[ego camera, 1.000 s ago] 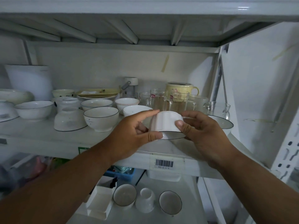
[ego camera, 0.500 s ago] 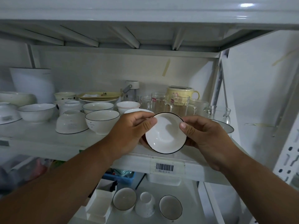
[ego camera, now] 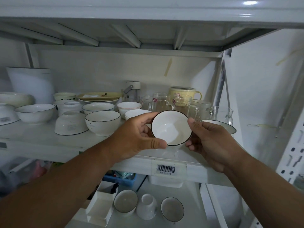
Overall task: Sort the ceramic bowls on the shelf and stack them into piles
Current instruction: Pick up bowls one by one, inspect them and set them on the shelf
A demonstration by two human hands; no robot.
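Above the shelf (ego camera: 49, 145) edge, left hand (ego camera: 134, 139) and right hand (ego camera: 212, 142) grip a black-rimmed bowl (ego camera: 171, 128), apparently being sorted; next needs a matching bowl (ego camera: 102, 123) to nest into.

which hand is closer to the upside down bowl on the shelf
Left. The left hand grips the small black-rimmed bowl just right of the upside-down bowl. The right hand holds the small bowl's far side, farther right.
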